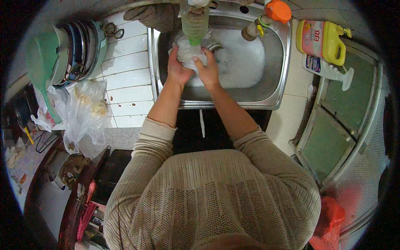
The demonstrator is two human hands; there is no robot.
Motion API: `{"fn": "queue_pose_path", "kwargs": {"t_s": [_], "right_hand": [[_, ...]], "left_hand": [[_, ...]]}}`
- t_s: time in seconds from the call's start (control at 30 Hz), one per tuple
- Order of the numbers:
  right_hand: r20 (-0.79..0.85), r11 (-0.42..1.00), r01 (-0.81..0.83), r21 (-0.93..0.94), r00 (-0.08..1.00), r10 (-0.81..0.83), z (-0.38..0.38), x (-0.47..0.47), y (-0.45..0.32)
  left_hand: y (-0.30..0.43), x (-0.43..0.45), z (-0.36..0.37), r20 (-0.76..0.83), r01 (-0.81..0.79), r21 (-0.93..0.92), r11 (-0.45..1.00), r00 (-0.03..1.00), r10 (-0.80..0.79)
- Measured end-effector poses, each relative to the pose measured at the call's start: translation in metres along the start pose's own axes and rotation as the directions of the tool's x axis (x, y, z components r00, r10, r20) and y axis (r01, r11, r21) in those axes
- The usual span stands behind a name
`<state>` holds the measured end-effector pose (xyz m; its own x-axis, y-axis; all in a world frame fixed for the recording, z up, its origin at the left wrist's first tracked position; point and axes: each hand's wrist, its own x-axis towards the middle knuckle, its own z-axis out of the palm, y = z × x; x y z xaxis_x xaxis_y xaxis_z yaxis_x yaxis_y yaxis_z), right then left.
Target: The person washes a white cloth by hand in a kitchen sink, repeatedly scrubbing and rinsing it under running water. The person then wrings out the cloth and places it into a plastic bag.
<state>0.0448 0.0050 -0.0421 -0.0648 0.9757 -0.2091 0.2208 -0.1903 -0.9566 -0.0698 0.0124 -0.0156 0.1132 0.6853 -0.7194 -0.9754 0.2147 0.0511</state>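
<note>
My left hand (180,69) and my right hand (207,70) grip a white, ridged bundle (185,53) between them, over the left part of a stainless-steel sink (218,102). It looks like wet cloth, though water and fingers hide much of it. Right above hangs an upturned clear plastic bottle (195,26) with a green neck, and water runs from it onto the bundle. White suds (240,59) cover the water in the basin. Beside my right fingertips, a curved rim (215,47) of some partly hidden thing shows.
At left, pans and basins (82,51), a green plastic ladle or scoop (42,62) and clear plastic bags (86,109) crowd the white-tiled counter (128,87). A yellow detergent jug (322,40) and white spray bottle (328,68) lie right. An orange-capped pipe (277,12) overhangs the sink.
</note>
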Motion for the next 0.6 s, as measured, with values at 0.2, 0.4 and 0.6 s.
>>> {"fn": "queue_pose_path", "kwargs": {"t_s": [0.2,0.4,0.6], "right_hand": [[-0.013,0.939,0.302,-0.166,0.951,-0.308,-0.014,0.079,0.034],[0.091,0.933,0.101,-0.345,0.993,-0.074,0.017,0.064,0.068],[0.241,0.900,0.033,-0.434,0.967,0.081,0.018,-0.008,-0.068]], "left_hand": [[0.011,0.023,-0.073,-0.431,0.020,0.404,0.915,0.886,0.171],[-0.005,0.020,-0.005,-0.401,0.152,0.222,0.963,0.915,-0.052],[0.019,0.061,-0.119,0.097,-0.030,0.276,0.961,0.995,0.004]]}}
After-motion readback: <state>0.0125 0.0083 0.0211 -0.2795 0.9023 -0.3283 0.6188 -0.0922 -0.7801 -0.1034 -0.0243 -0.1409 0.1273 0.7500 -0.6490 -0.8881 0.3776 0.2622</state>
